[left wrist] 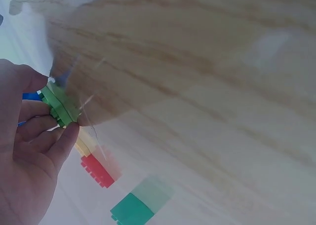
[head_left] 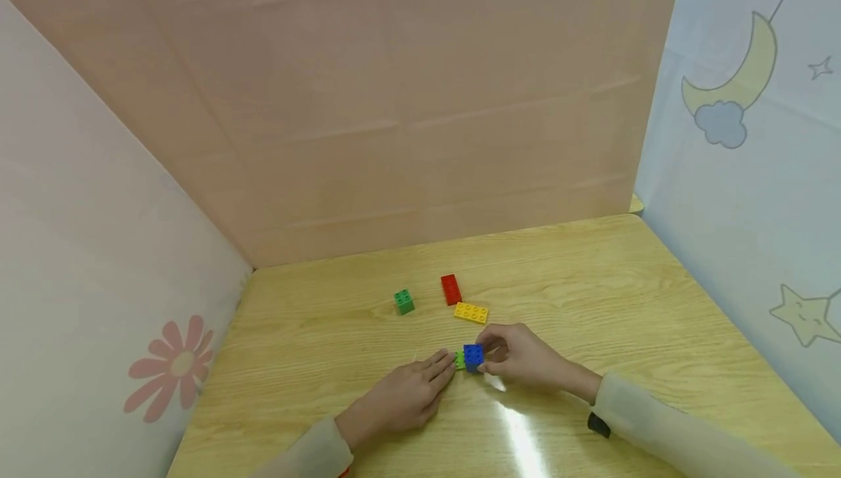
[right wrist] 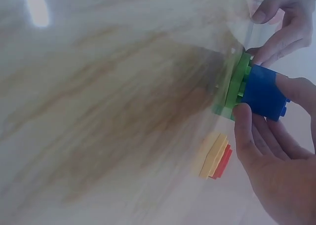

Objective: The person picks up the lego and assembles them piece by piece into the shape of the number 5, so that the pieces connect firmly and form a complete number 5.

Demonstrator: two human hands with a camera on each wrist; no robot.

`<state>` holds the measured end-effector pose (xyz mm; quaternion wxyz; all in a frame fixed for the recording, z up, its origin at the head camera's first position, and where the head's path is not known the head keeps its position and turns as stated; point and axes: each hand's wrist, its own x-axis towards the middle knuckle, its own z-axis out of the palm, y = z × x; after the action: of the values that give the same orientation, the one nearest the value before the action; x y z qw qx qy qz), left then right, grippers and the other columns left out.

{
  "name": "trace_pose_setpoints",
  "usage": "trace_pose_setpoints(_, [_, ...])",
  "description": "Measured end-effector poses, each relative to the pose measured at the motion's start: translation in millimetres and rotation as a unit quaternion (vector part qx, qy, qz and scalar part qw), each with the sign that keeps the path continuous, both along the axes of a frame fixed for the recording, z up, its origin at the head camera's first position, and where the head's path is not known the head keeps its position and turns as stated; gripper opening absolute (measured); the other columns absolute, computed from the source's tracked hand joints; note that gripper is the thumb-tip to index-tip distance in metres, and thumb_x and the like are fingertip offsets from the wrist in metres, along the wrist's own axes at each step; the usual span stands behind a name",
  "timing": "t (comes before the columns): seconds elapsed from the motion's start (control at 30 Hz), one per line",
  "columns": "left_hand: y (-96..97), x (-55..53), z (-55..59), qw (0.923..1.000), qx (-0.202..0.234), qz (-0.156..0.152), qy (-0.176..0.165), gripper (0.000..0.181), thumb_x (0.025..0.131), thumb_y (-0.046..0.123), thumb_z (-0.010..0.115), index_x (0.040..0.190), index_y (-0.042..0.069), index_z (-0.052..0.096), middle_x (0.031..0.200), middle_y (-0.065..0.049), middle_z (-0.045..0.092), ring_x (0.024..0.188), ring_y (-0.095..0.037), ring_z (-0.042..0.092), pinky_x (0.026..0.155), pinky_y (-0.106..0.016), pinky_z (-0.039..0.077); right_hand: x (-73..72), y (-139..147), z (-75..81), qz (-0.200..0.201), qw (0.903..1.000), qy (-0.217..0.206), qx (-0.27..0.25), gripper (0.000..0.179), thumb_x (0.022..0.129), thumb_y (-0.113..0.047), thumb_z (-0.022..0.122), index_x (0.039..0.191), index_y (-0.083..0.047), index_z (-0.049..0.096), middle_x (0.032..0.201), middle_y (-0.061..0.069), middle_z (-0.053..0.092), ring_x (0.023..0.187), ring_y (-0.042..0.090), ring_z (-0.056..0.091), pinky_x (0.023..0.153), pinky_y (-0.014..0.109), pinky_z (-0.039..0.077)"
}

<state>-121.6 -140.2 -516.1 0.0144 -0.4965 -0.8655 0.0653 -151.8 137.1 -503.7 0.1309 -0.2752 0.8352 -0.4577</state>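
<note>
In the head view a blue brick (head_left: pixel 473 358) stands over the right part of a light green flat brick (head_left: pixel 459 360). My right hand (head_left: pixel 522 357) pinches the blue brick between thumb and fingers. Studs of the light green brick (right wrist: pixel 237 82) show beside the blue brick (right wrist: pixel 262 92) in the right wrist view; whether the two are fully joined I cannot tell. My left hand (head_left: pixel 407 390) lies palm down with fairly straight fingers, their tips touching the light green brick's left end. Its thumb stays apart from the brick in the right wrist view.
Beyond the hands lie a yellow brick (head_left: pixel 471 312), a red brick (head_left: pixel 450 290) and a dark green brick (head_left: pixel 404 301). A bit of a red thing (head_left: pixel 344 473) peeks out beside the left sleeve. Walls stand behind the wooden table (head_left: pixel 315 317) and at both sides.
</note>
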Motion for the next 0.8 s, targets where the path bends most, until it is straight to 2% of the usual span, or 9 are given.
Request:
trace_pose_setpoints(0.2, [-1.0,0.3,2.0,1.0000,0.005,0.001,-0.006,0.050,0.104,0.029,0.044,0.150,0.007,0.040,0.157,-0.010,0.040,0.145,-0.022,0.040,0.110,-0.032,0.047,-3.6,-5,0.3,0.009,0.9999,-0.012,0.001,0.028,0.084,-0.014,0.077,0.110,-0.012,0.065,0.110,0.006,0.072,0.098,0.021,0.071,0.082,0.028,0.060])
trace_pose_setpoints(0.6, [-1.9,-0.9,0.0,0.9997,0.021,-0.001,-0.009,0.051,0.104,0.029,0.044,0.149,0.007,0.041,0.156,-0.011,0.040,0.144,-0.022,0.040,0.109,-0.032,0.047,-11.4,-5,-1.9,0.000,0.9999,-0.015,0.009,0.030,0.083,-0.012,0.078,0.109,-0.012,0.065,0.108,0.005,0.071,0.099,0.020,0.070,0.079,0.020,0.058])
trace_pose_setpoints(0.8, [-2.1,-1.0,-0.4,0.9997,0.024,-0.004,-0.004,0.050,0.104,0.029,0.046,0.149,0.006,0.042,0.155,-0.011,0.041,0.143,-0.022,0.042,0.108,-0.031,0.048,-17.2,-5,-0.5,0.021,0.9995,-0.017,0.017,0.027,0.082,-0.012,0.078,0.106,-0.013,0.064,0.105,0.004,0.072,0.096,0.016,0.070,0.076,0.018,0.057])
